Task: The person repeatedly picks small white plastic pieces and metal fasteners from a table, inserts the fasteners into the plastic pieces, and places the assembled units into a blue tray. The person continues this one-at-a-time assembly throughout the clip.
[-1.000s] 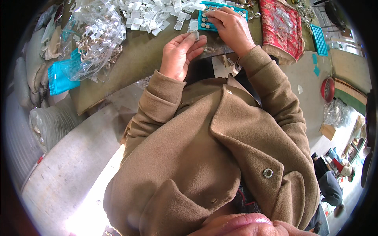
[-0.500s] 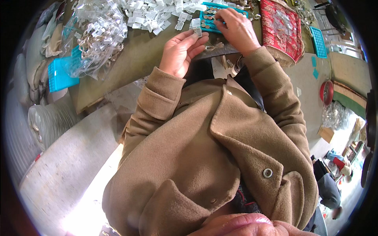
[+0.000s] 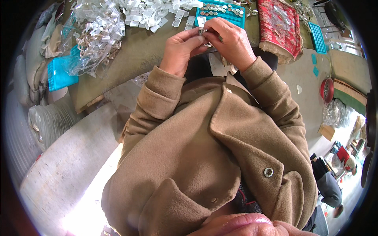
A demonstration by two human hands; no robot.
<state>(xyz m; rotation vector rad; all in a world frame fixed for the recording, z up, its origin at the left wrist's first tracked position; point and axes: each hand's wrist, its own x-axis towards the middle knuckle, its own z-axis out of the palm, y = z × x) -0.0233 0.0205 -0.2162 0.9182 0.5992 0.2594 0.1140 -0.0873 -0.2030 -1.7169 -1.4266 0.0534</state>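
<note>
A small clear plastic box [image 3: 201, 22] stands up between my fingertips, its lid raised. My left hand [image 3: 179, 53] is closed on it, thumb against fingers. Bent over the box from the other side, my right hand [image 3: 232, 41] has its thumb and fingers pinched; whatever is between them is hidden. Just beyond my hands lies a blue tray [image 3: 239, 19] with rows of small round shiny pieces [image 3: 214, 8]. A heap of similar clear boxes [image 3: 147, 13] spreads on the table to the left of the tray.
A clear bag of small shiny items [image 3: 98, 39] and stacked blue trays [image 3: 63, 74] sit at the left of the table [image 3: 136, 51]. Red patterned cloth [image 3: 279, 29] lies on the right, with another blue tray [image 3: 317, 38] beyond. Another person [image 3: 330, 188] is far off at right.
My right hand has come back from the tray and down to the left, meeting my left hand at the small box. More of the tray's pieces now show.
</note>
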